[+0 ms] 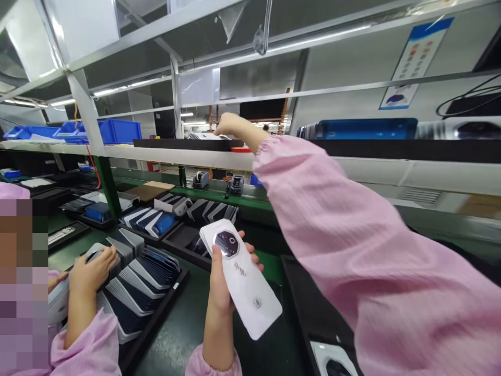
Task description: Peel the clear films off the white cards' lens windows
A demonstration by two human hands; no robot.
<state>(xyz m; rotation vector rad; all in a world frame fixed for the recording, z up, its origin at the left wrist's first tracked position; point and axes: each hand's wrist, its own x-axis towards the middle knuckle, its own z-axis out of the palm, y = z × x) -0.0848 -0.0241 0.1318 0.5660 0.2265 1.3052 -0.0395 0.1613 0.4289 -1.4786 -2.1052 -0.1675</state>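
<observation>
My left hand [222, 279] is wrapped around a white phone back cover [250, 292], held tilted in front of me. The cover has a dark round camera window near its top and grey markings on its face. Its upper edge looks doubled, so there may be more than one piece. My right arm stretches up to the shelf, where my right hand [233, 124] curls its fingers down onto white flat pieces [205, 136] in a black tray [188, 144]. What those fingertips grip, if anything, is too small to make out.
At left, a co-worker's hand [93, 266] works over a black tray packed with phone covers [135, 284]. More filled trays [151, 222] lie behind it. Blue bins [119, 130] stand on the shelf [172, 155]. A white cover [332, 357] lies in the lower-right tray [309, 303].
</observation>
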